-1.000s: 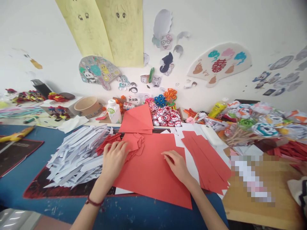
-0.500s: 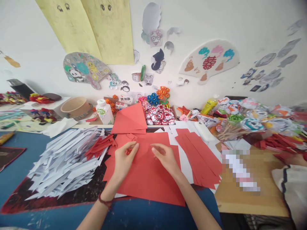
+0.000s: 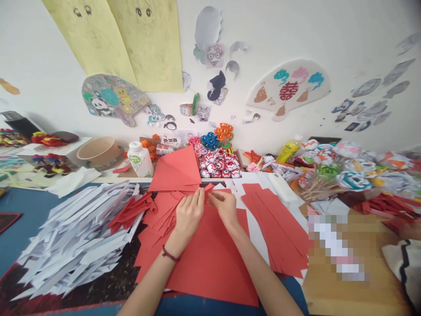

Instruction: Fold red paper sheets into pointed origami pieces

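Observation:
My left hand [image 3: 190, 213] and my right hand [image 3: 224, 206] are close together above a large red paper sheet [image 3: 213, 263]. Between their fingertips is a small red paper piece [image 3: 208, 188], partly hidden by the fingers. Both hands are closed in a pinch on it. Just left of my left hand lie loose red paper pieces [image 3: 159, 224]. Farther left, small folded red strips [image 3: 131, 213] rest on the edge of a big pile of folded white paper pieces [image 3: 79, 232].
Long red paper strips [image 3: 276, 228] lie on white sheets at the right. Behind the hands stand a red paper stack [image 3: 176, 169], a white bottle [image 3: 140, 160] and red-and-white paper balls [image 3: 220, 164]. Paper flowers [image 3: 355, 180] and another person's sleeve [image 3: 403, 267] are farther right.
My hands have come together, the left moving right, and now meet at a small red paper piece. More loose red pieces show left of my left hand. The view has shifted slightly.

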`<state>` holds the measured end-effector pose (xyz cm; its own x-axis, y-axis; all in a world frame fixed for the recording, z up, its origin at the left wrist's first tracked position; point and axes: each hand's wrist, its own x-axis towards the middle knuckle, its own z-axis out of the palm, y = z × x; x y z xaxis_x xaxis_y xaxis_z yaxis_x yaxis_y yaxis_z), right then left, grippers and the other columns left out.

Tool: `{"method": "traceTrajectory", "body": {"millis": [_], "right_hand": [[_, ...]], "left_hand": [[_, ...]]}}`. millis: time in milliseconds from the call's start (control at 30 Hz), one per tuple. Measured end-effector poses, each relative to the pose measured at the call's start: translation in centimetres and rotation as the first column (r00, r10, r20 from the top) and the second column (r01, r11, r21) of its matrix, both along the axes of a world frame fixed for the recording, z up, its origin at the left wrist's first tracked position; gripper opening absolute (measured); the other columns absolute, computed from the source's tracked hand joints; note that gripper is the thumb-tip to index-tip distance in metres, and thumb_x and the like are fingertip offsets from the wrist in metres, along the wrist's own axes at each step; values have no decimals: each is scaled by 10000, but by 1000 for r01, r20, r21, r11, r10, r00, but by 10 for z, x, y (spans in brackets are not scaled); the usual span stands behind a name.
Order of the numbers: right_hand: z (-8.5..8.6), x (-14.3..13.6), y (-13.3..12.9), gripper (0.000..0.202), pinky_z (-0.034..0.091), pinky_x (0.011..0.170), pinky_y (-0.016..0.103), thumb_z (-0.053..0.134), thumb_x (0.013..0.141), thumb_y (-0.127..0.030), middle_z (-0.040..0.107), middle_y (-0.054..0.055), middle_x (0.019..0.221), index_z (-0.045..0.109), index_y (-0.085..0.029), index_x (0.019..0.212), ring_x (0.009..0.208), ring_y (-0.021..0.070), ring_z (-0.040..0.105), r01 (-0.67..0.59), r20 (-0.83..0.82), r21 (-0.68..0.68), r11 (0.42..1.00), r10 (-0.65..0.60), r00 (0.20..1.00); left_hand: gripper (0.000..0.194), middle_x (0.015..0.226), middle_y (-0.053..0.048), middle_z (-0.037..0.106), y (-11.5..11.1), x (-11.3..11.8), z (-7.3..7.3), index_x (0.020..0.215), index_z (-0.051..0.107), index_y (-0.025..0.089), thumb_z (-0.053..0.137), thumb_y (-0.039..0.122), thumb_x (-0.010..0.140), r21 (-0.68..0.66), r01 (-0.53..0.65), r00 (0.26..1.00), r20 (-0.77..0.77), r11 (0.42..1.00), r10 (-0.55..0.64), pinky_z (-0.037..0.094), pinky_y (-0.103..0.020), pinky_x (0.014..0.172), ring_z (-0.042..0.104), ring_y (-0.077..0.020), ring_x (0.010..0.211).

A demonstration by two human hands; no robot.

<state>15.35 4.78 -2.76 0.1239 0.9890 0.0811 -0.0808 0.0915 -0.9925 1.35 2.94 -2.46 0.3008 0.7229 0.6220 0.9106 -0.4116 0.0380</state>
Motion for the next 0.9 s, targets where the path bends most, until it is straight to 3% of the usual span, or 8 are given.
{"method": "traceTrajectory", "body": {"millis": [167, 300, 367, 500, 567, 667, 767, 900], "right_hand": [[0, 3, -4, 335, 584, 674, 364, 686, 774, -495, 711, 37, 711, 712, -163, 739, 664, 220, 689, -68, -50, 8, 998, 68, 996], [-1, 5, -4, 376, 560, 609, 338, 745, 719, -494, 698, 41, 675, 714, -141, 846, 597, 198, 662, -42, -124, -74, 996, 32, 992], [0, 7, -4, 401, 530, 562, 309, 769, 699, -473, 685, 33, 647, 709, -132, 900, 545, 175, 633, -28, -141, -114, 993, 12, 990], [0, 13, -5, 319, 431, 466, 245, 782, 687, -440, 620, -3, 571, 686, -142, 747, 467, 121, 542, -109, -66, -136, 985, 100, 993], [1, 16, -4, 305, 424, 474, 239, 768, 707, -435, 584, -16, 547, 659, -150, 686, 477, 117, 528, -137, -17, -127, 982, 136, 991], [7, 21, -4, 273, 503, 602, 284, 743, 746, -409, 651, 22, 693, 694, -163, 854, 642, 167, 613, -144, 112, -32, 989, 147, 983], [17, 29, -17, 481, 510, 859, 389, 727, 781, -332, 652, 84, 1130, 598, -241, 1236, 972, 232, 621, -95, 391, 229, 969, -2, 920], [17, 38, -54, 343, 421, 998, 454, 575, 900, -195, 609, 84, 1224, 602, -276, 1232, 1159, 261, 530, -348, 773, 389, 853, -97, 627]], "left_hand": [[417, 1188, -181, 661, -5, 9, -3, 1295, 536, 105, 385, 40, 912, 2, 71, 997, -36, 997, -71, 510, -343, 749, 666, -228, 905], [336, 1079, -126, 708, -2, 8, 1, 1247, 592, 168, 458, 176, 938, -129, 101, 962, 266, 986, -64, 518, -343, 781, 660, -217, 894], [299, 961, -89, 734, 3, 3, 0, 1182, 633, 179, 519, 266, 921, -275, 112, 862, 505, 955, 45, 528, -324, 752, 674, -202, 824], [270, 854, -61, 744, 13, -10, -5, 965, 692, 162, 570, 386, 877, -421, 365, 559, 812, 830, 166, 537, -285, 705, 691, -184, 756], [281, 843, -60, 741, 16, -13, -3, 944, 689, 155, 587, 405, 866, -411, 422, 523, 839, 808, 153, 530, -274, 693, 683, -178, 751], [221, 842, -47, 730, 10, -15, 7, 912, 687, 173, 569, 359, 895, -363, 338, 693, 721, 868, 32, 496, -277, 693, 647, -163, 742], [205, 898, -54, 718, -7, -16, 18, 957, 679, 200, 479, 245, 952, -183, 267, 919, 342, 946, -194, 446, -325, 749, 612, -183, 820], [247, 848, -65, 687, -40, -16, 16, 973, 646, 161, 406, 113, 948, -87, 367, 910, -170, 926, -377, 423, -352, 757, 576, -182, 745]]}}
